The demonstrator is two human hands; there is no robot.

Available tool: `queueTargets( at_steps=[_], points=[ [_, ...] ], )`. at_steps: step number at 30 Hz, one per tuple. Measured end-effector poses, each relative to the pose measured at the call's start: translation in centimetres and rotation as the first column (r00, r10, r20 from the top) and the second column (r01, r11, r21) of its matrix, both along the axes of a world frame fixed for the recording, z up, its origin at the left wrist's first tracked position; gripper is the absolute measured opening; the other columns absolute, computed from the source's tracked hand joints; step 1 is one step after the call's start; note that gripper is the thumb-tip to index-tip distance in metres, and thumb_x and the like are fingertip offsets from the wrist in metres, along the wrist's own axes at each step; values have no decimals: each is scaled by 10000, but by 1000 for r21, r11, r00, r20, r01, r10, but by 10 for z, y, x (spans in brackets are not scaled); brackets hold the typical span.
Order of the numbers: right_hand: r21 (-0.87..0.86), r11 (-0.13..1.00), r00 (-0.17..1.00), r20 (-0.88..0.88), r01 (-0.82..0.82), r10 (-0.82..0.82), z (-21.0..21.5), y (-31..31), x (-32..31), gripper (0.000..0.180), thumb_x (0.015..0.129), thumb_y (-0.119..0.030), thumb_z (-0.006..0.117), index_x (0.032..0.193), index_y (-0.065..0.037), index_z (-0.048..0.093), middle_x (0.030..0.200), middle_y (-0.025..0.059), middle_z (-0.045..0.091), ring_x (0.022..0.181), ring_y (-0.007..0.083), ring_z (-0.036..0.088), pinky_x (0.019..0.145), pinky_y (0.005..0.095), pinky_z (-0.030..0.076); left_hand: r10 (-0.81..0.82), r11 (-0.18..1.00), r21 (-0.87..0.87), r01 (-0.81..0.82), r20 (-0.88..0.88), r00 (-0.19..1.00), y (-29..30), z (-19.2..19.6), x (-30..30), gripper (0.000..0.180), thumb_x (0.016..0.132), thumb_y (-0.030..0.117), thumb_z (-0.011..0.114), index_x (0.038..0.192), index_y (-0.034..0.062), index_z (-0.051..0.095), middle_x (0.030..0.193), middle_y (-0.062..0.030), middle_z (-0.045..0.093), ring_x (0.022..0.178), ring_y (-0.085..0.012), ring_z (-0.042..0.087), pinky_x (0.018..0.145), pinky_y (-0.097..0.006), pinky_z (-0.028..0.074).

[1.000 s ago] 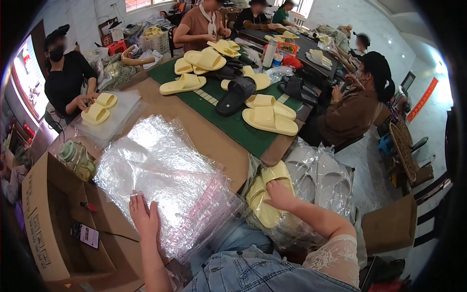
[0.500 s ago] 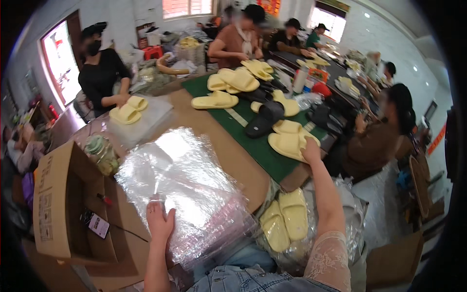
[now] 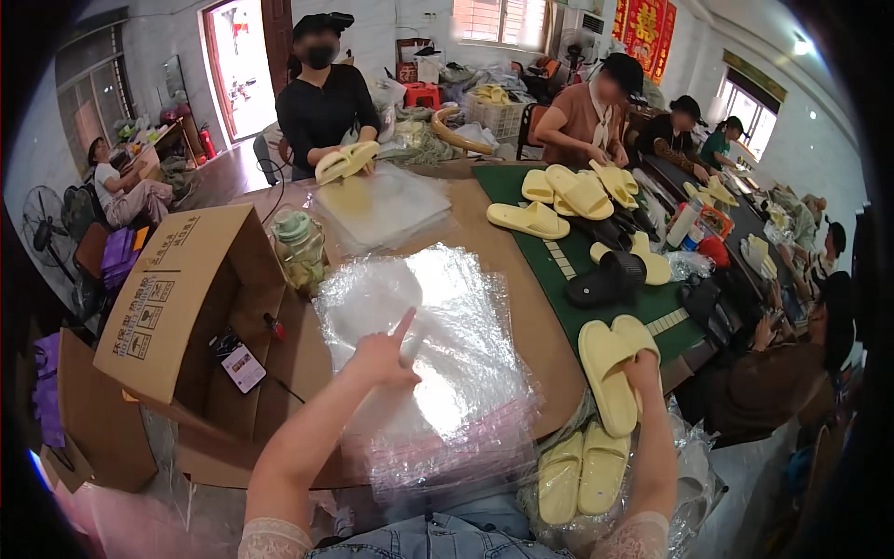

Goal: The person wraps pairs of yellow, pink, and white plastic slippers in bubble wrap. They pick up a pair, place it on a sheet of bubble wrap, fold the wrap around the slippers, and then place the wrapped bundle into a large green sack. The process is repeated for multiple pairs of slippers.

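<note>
My left hand (image 3: 384,359) lies over a stack of clear plastic bags (image 3: 466,326), index finger stretched out and thumb apart, holding nothing. The bags have pinkish edges toward me and shine in the light. At the right, my right hand (image 3: 643,371) grips a pair of pale yellow slippers (image 3: 605,377) near the front corner of the green mat (image 3: 549,303). Its fingers are partly hidden by the slippers. Just below them, another pair of yellow slippers (image 3: 582,473) lies in clear plastic beside my right forearm.
An open cardboard box (image 3: 186,317) with a phone (image 3: 244,369) inside stands left, next to a glass jar (image 3: 300,250). More yellow slippers (image 3: 577,191) and a black slipper (image 3: 605,279) lie on the mat. Across the table, a co-worker (image 3: 326,112) holds yellow slippers over plastic sheets.
The view has swung left. My right hand has drawn the yellow slippers toward me from the mat. My left hand has slid farther up the bags. The co-worker opposite has lifted a slipper pair.
</note>
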State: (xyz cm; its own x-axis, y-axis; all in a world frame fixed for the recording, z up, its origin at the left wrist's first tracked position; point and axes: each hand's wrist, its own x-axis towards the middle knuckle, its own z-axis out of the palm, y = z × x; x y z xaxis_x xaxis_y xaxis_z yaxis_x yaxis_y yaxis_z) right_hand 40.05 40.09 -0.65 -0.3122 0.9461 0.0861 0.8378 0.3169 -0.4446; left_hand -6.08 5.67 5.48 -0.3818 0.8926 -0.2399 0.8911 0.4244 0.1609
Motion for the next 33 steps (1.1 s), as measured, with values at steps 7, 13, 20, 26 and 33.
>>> queueTargets(
  at_steps=[7, 13, 20, 26, 33],
  points=[
    [104, 975, 856, -468, -194, 220, 52, -114, -19, 142, 779, -27, 660, 896, 49, 689, 847, 185, 705, 864, 324, 681, 751, 398, 510, -141, 973, -187, 132, -35, 989, 32, -7, -15, 1429, 534, 783, 758, 1589, 184, 3, 1026, -202, 691, 937, -354, 681, 819, -433, 525],
    [82, 474, 387, -463, -877, 797, 139, -245, -128, 351, 833, -118, 702, 1180, -69, 680, 1198, 132, 676, 1165, 307, 622, 969, 395, 480, -134, 980, -158, 119, -83, 988, 32, -18, -12, 1323, 567, 734, 776, 1586, 217, 108, 1161, -186, 661, 1040, -340, 659, 909, -444, 477],
    [75, 786, 758, -222, -614, 614, 72, -220, -271, 303, 849, -209, 626, 1025, 37, 640, 1012, 269, 635, 948, 430, 613, 841, 473, 491, -131, 923, 384, -14, 350, 928, -31, -73, -16, 646, 886, 434, 641, 1359, 17, 502, 1343, -203, 540, 1327, -354, 445, 1068, -524, 362],
    [108, 786, 789, -19, -609, 614, 11, -215, -324, 441, 889, -322, 629, 1075, 76, 587, 1145, 291, 548, 1048, 433, 564, 910, 484, 471, 7, 861, 508, 8, -29, 1000, -97, -62, 34, 636, 928, 415, 576, 1366, -36, 485, 1468, -241, 431, 1402, -394, 350, 1171, -534, 225],
    [258, 770, 752, -188, -584, 632, 1, -220, -312, 312, 870, -220, 664, 956, 57, 551, 994, 254, 520, 950, 442, 526, 845, 508, 433, 13, 745, 665, -51, 62, 998, -102, -86, 38, 577, 941, 388, 559, 1360, -6, 503, 1482, -215, 430, 1405, -377, 356, 1179, -500, 228]
  ],
)
